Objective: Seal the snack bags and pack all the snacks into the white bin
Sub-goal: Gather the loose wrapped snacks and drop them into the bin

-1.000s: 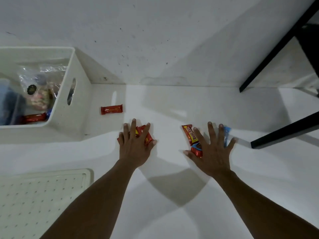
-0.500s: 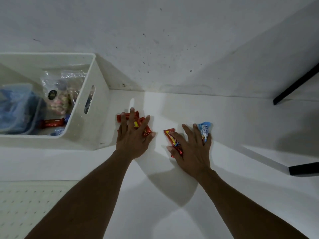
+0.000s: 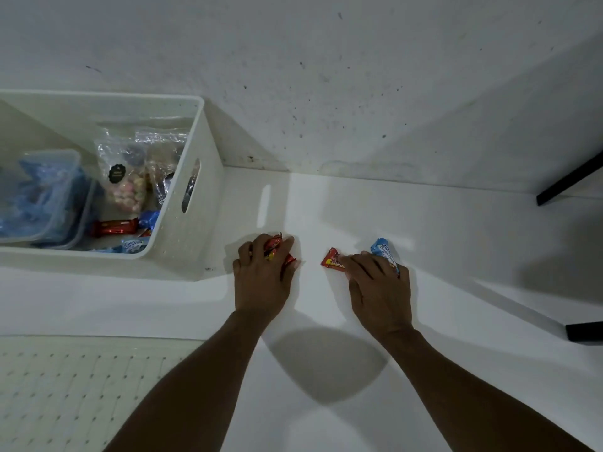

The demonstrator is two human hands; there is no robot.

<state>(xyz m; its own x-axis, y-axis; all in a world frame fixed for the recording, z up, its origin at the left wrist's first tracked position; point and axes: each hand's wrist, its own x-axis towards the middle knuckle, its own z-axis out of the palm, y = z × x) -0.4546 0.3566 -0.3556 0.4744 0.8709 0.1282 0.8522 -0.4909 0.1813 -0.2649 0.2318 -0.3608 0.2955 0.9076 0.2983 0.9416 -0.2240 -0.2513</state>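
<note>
My left hand (image 3: 261,275) curls round a bunch of red snack bars (image 3: 273,250) on the white table, just right of the white bin (image 3: 176,236). My right hand (image 3: 378,282) grips a red and yellow bar (image 3: 332,260) and a blue snack pack (image 3: 385,251), both poking out past its fingers. Inside the bin lie clear snack bags (image 3: 130,177), a red bar (image 3: 114,227), blue packs (image 3: 133,246) and a clear lidded box (image 3: 36,197) of blue items.
A white perforated lid (image 3: 75,393) lies at the near left. Black frame bars (image 3: 567,184) cross the right side, one low (image 3: 584,331) at the table's right edge. The wall stands right behind the table.
Both hands slid the snacks leftward toward the bin, the left gathering in the lone red bar. Their flat fingers have curled round the bars.
</note>
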